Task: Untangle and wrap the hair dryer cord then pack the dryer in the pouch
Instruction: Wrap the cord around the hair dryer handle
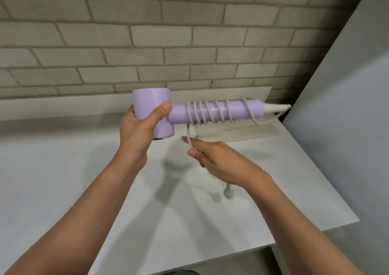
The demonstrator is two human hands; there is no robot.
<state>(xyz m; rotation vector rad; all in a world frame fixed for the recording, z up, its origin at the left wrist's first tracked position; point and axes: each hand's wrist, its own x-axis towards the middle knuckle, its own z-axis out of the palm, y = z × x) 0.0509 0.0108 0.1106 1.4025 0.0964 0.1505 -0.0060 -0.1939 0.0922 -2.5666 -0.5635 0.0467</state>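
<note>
A lilac hair dryer (212,111) is held above the white table, its handle pointing right. My left hand (139,127) grips its round head. The white cord (207,111) coils several times round the handle, then drops from the handle's left end into my right hand (212,158), which pinches it just below the dryer. The cord's white plug end (228,192) hangs under my right wrist. A cream fabric pouch (248,132) lies flat on the table behind the dryer, against the wall.
The white table (84,169) runs under both arms; its right edge and front corner drop off at the lower right. A brick wall (168,43) stands behind it, and a pale panel (336,127) rises at the right.
</note>
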